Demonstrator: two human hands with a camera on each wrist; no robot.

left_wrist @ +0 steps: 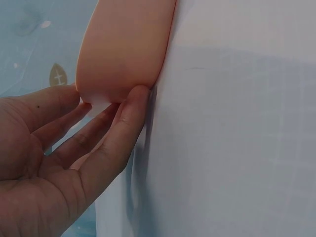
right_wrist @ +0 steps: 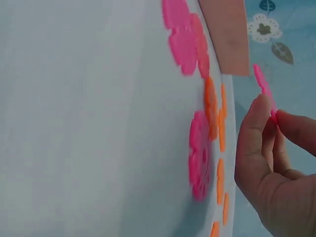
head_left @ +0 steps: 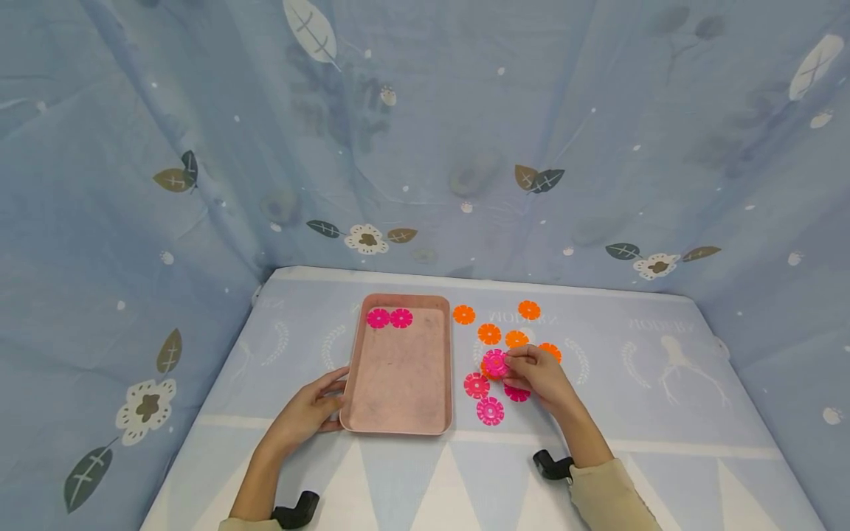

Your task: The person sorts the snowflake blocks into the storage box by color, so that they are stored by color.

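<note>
A shallow pink tray (head_left: 398, 376) lies on the table, with two pink notched plastic discs (head_left: 401, 318) side by side at its far left corner. My left hand (head_left: 305, 415) grips the tray's near left side; in the left wrist view, the thumb and fingers (left_wrist: 129, 116) bracket its wall. Right of the tray, my right hand (head_left: 539, 375) pinches a pink notched disc (right_wrist: 264, 89) between thumb and fingertips, raised above the table. Below it lie other pink discs (head_left: 490, 411), one partly hidden by the hand. Several orange discs (head_left: 489, 334) are spread beyond the hand.
The table (head_left: 637, 413) has a pale patterned cover. Blue printed curtain (head_left: 425, 133) hangs behind it and along both sides. A black fitting is worn at each wrist, the right one (head_left: 553, 464) standing just above the tabletop.
</note>
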